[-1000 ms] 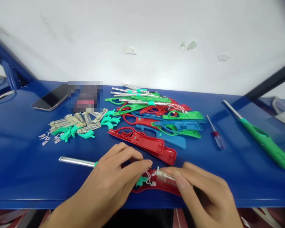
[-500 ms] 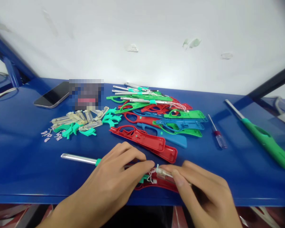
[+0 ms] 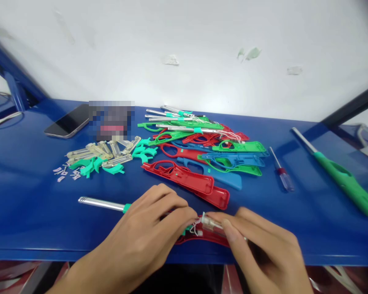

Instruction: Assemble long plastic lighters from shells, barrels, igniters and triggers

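Observation:
A red lighter shell half (image 3: 216,238) lies at the table's front, with a metal lighter tube (image 3: 102,203) sticking out on the left. Over its near part my left hand (image 3: 151,228) is closed, fingertips down at the shell and the thin white wires (image 3: 196,228); exactly what they pinch is hidden. Below them shows a bit of a teal trigger (image 3: 186,231). Between thumb and fingers, my right hand (image 3: 263,241) grips a clear fuel tank (image 3: 210,223) just above the shell, its pale tip close to my left fingertips.
Further back lie loose red shells (image 3: 184,177), blue and green shells, and metal tubes with wires. Clear tanks (image 3: 85,152), teal triggers (image 3: 113,168) and tiny pale parts (image 3: 75,173) are heaped left, near a phone (image 3: 69,120). A screwdriver (image 3: 284,179) and green lighter (image 3: 343,179) lie right.
My left fingertips have shifted slightly at the wires and shell. The right hand keeps its hold on the clear fuel tank, almost unmoved.

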Action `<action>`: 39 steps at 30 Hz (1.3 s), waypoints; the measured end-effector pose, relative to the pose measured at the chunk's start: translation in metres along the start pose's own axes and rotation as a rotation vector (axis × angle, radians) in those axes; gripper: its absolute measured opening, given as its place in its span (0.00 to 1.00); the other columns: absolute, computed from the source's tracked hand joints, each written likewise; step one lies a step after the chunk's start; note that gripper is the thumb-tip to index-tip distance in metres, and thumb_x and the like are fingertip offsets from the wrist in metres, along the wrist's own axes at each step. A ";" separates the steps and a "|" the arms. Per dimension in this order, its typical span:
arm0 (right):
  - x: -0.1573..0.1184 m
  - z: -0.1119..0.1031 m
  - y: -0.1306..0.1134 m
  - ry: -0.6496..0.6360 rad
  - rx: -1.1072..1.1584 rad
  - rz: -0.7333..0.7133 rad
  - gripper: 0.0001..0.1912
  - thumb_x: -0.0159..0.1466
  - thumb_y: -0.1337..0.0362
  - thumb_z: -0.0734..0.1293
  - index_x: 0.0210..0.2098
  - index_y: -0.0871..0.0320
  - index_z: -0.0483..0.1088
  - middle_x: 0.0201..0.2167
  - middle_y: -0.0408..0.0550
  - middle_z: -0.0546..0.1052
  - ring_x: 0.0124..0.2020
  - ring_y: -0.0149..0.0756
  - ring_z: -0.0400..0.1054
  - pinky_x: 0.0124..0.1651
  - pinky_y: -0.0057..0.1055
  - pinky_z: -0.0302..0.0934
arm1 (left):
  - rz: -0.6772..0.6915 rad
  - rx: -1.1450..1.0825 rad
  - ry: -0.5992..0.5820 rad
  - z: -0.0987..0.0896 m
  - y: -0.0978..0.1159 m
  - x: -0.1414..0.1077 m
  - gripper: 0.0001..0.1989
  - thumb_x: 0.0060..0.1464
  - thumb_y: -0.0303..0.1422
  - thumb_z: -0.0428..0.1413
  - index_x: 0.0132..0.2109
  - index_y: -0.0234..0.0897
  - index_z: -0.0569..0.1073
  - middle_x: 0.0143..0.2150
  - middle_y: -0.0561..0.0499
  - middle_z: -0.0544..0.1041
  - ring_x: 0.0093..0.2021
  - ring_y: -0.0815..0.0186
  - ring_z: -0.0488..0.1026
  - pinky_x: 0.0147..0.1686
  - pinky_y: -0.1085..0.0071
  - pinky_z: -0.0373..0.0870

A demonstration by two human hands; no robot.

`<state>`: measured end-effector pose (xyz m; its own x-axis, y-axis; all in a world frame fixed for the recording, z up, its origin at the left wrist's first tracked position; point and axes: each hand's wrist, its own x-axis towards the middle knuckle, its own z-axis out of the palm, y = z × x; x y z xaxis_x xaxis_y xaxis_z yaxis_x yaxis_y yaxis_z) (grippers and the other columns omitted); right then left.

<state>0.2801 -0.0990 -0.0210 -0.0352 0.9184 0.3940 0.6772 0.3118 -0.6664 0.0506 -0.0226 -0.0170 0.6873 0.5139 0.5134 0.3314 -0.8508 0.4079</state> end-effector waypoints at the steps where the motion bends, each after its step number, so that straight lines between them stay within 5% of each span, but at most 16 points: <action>1: 0.000 0.000 0.000 -0.007 -0.004 0.002 0.13 0.76 0.60 0.66 0.46 0.49 0.85 0.28 0.37 0.82 0.25 0.26 0.76 0.29 0.21 0.72 | 0.002 0.002 -0.002 0.000 0.000 0.000 0.10 0.73 0.21 0.55 0.51 0.34 0.80 0.45 0.49 0.81 0.44 0.63 0.70 0.50 0.66 0.72; 39: 0.006 -0.003 -0.003 0.012 0.035 0.050 0.13 0.76 0.61 0.66 0.44 0.47 0.85 0.30 0.38 0.82 0.27 0.25 0.78 0.32 0.16 0.73 | -0.042 0.020 0.082 0.002 0.002 0.003 0.06 0.73 0.25 0.58 0.51 0.37 0.79 0.45 0.54 0.84 0.44 0.64 0.73 0.54 0.64 0.68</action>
<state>0.2799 -0.0956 -0.0147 0.0072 0.9302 0.3671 0.6519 0.2740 -0.7071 0.0549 -0.0229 -0.0160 0.6172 0.5560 0.5567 0.3724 -0.8297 0.4158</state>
